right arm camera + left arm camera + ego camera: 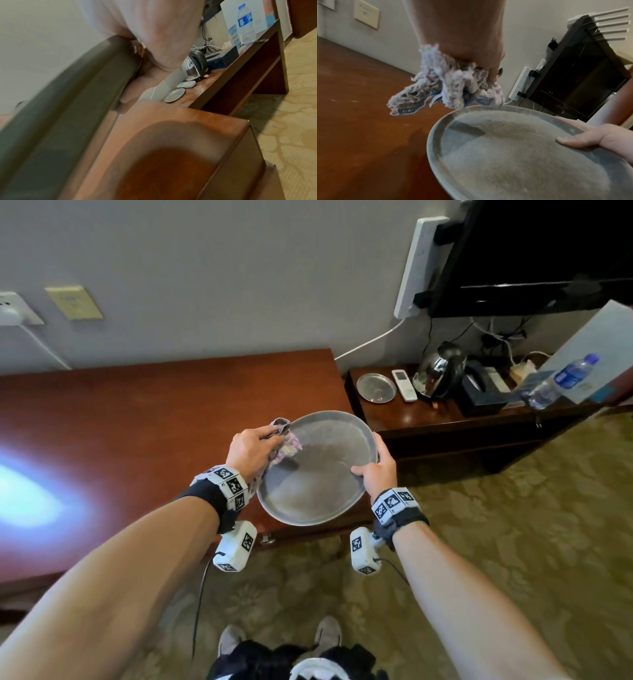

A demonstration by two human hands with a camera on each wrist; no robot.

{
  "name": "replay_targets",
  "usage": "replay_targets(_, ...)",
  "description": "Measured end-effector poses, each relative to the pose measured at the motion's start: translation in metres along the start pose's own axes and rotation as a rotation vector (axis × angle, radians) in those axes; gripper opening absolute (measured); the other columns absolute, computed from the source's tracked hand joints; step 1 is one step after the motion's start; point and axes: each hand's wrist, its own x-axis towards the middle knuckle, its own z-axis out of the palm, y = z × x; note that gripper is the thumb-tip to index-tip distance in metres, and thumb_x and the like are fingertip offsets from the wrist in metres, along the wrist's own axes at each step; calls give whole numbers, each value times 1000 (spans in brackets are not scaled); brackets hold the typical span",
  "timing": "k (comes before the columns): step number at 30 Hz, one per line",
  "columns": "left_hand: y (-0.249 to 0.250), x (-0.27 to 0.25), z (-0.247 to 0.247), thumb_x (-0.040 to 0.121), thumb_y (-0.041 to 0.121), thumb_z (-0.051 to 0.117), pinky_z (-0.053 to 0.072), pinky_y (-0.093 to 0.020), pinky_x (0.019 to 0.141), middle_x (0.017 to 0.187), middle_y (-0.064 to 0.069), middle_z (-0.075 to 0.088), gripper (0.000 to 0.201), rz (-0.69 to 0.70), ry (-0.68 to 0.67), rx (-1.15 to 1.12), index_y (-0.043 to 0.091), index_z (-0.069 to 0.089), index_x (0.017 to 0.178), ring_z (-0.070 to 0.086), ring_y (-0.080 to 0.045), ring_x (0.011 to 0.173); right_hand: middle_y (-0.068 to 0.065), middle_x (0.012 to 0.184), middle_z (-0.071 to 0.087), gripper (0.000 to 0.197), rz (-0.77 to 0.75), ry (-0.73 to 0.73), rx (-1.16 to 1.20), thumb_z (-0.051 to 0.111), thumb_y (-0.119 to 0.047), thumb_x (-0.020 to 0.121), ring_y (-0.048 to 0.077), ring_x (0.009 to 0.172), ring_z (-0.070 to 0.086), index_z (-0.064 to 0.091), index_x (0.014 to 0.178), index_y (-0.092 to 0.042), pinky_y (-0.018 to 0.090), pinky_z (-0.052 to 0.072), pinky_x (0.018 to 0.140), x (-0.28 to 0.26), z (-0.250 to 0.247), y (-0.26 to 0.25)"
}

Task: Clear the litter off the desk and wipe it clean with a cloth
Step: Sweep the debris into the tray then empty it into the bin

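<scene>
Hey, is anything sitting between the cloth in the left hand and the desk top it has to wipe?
Partly. The round metal tray, held at its rim by the right hand, hangs tilted over the desk's right end, just beside the cloth gripped by the left hand. The desk top left of the tray shows nothing in the way.

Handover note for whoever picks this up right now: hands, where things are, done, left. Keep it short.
Left hand: grips the bunched cloth at the far-left rim of the tray.
Right hand: grips the round metal tray by its right rim, thumb on top, held tilted above the desk's right end.
Desk: no litter visible on the part in view; whether it has been wiped cannot be told.
Left, likely: finish with the tray, set it down, wipe the desk.
Side table holds a small dish, remote, kettle and bottle.
</scene>
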Motion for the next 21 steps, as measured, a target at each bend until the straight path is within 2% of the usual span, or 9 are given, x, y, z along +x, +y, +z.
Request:
replay_targets(2, 1, 4, 6, 93, 32, 67, 50, -9, 66, 102, 8, 70, 28, -28, 19, 30, 27, 71, 120, 65, -3, 78, -3, 125, 56, 79, 9, -12, 9, 60, 16, 79, 20, 112, 55, 46, 141, -32, 43, 53, 94, 13, -4, 3)
replay_targets(4, 0, 11, 9, 93, 31, 66, 41, -2, 57, 103, 4, 70, 29, -50, 44, 53, 26, 70, 121, 61, 4, 76, -2, 125, 57, 80, 28, -25, 9, 61, 16, 78, 22, 112, 56, 47, 141, -32, 45, 53, 94, 28, -4, 9)
replay_targets(6, -2, 16, 9, 94, 30, 66, 42, -3, 57, 105, 3, 71, 29, -65, 64, 56, 25, 70, 122, 61, 4, 76, -1, 127, 58, 82, 49, -41, 1, 61, 16, 78, 22, 113, 57, 45, 142, -33, 47, 53, 95, 39, -1, 15)
replay_targets(10, -12, 21, 4, 93, 30, 67, 48, -11, 70, 110, -2, 72, 30, -94, 107, 71, 24, 70, 122, 66, -6, 81, 2, 127, 57, 80, 84, -64, -57, 59, 16, 80, 23, 113, 56, 44, 142, -31, 45, 51, 96, 55, 4, 29)
replay_targets(14, -19, 23, 1, 93, 29, 66, 51, -13, 59, 106, -3, 73, 30, -131, 125, 54, 22, 69, 123, 68, -4, 74, 5, 130, 56, 75, 137, -15, -166, 58, 10, 84, 27, 117, 55, 41, 143, -32, 39, 47, 93, 69, 4, 45)
replay_targets(17, -20, 22, 0, 93, 29, 68, 47, -8, 53, 97, 2, 70, 31, -144, 138, 36, 21, 69, 123, 66, -2, 71, 7, 130, 57, 71, 192, 37, -276, 57, 2, 88, 30, 115, 56, 38, 145, -34, 40, 47, 91, 74, 7, 51)
replay_targets(21, -22, 22, 0, 92, 31, 67, 55, -17, 62, 97, -1, 74, 30, -153, 133, 18, 23, 70, 121, 70, -9, 73, 12, 133, 55, 75, 206, 67, -524, 53, -7, 91, 35, 116, 56, 22, 153, -34, 42, 48, 93, 79, 10, 51)
